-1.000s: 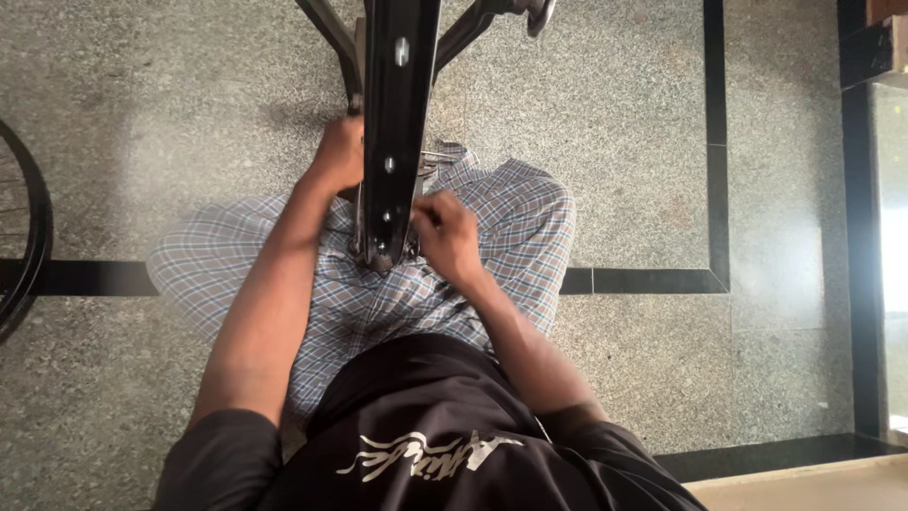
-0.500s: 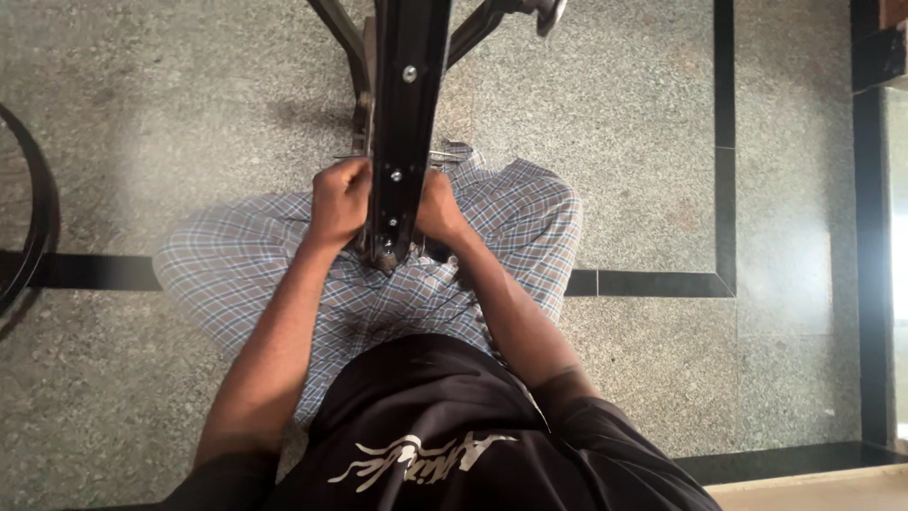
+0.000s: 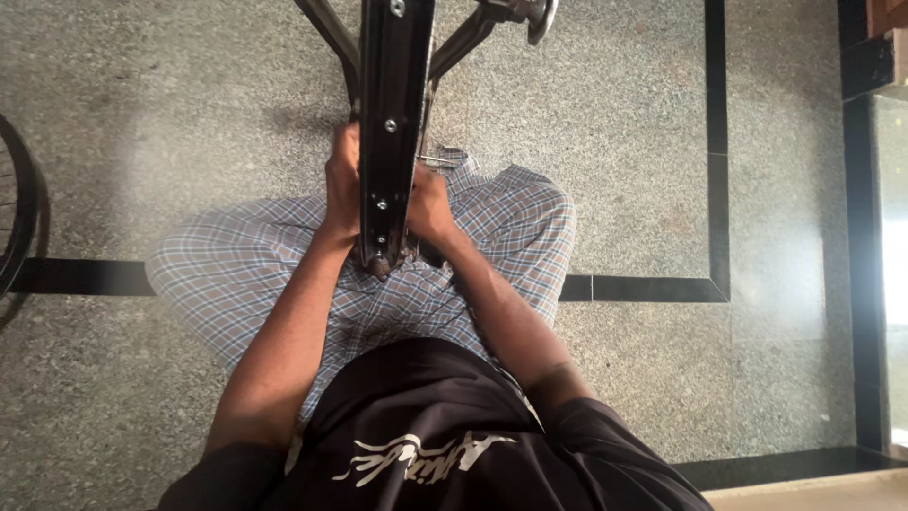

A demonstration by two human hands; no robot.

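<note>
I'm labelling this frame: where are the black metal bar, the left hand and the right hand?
black metal bar [image 3: 390, 123], head view, on its flat front face.
left hand [image 3: 342, 185], head view, on the back of the hand.
right hand [image 3: 430, 208], head view, on the knuckles.

I count two hands, my left hand [image 3: 342, 185] and right hand [image 3: 430, 203], one on each side of a single black metal bar [image 3: 390, 132]. Above them I count two dark tubes [image 3: 326, 33]. Far left of my left hand is one wheel rim [image 3: 21, 213].
</note>
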